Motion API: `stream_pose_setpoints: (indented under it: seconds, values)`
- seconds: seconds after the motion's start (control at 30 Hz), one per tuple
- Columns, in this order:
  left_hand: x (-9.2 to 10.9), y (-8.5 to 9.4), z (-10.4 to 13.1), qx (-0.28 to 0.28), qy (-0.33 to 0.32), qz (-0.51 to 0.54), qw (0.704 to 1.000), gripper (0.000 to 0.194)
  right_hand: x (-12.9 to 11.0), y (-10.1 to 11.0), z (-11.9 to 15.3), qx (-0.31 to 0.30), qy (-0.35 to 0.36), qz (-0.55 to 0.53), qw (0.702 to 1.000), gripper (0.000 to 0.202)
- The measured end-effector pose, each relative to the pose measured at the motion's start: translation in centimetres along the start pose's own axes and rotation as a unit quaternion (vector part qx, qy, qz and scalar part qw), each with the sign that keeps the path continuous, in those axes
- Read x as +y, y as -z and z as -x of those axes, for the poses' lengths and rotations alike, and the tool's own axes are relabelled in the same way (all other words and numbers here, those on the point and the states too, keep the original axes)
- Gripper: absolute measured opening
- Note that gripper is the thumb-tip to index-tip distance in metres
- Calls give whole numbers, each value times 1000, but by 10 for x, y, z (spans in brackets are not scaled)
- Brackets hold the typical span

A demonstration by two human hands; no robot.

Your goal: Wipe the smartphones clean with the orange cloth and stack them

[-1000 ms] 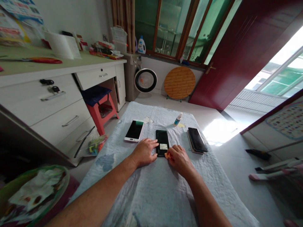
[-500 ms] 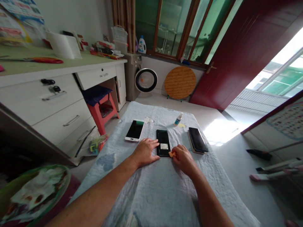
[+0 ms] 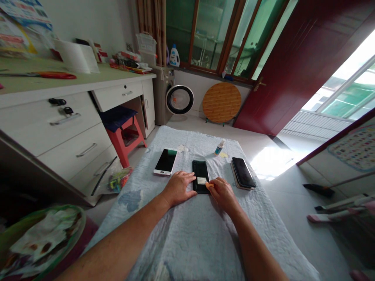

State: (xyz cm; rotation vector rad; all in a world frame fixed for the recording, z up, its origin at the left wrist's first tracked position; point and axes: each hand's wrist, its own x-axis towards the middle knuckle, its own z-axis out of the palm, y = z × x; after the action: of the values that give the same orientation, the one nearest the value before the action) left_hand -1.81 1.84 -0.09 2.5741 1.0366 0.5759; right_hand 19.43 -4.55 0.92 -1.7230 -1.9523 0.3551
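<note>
A black phone lies back up on the cloth, with a white label on its lower part. My left hand rests along its left side, fingers stretched out and thumb apart, the tips at the phone's edge. On the other side my right hand is closed, pinching a small orange piece against the phone's lower right, beside the label. Most of that piece is hidden by the fingers, so its kind is unclear. Left of the black phone lies a white phone, screen up. To the right, a dark phone lies on another flat thing.
A small spray bottle stands at the back of the cloth-covered table. Left are a drawer desk, a red stool and a full waste bin. Behind stand a washing machine and a round wooden tabletop.
My right hand has moved slightly left and up, taking the orange piece from the phone's lower right corner onto its back beside the label. My left hand stays at the phone's side.
</note>
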Motion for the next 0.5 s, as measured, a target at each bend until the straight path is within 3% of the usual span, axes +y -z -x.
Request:
stream_pose_setpoints:
  seconds: [0.27, 0.5]
  values:
    - [1, 1, 1, -8, 2, 4, 1000, 55, 4, -9, -26, 22, -31, 58, 998, 28]
    - [1, 2, 0, -19, -4, 9, 1000, 57, 8, -16, -68, 9, -69, 137, 988, 26]
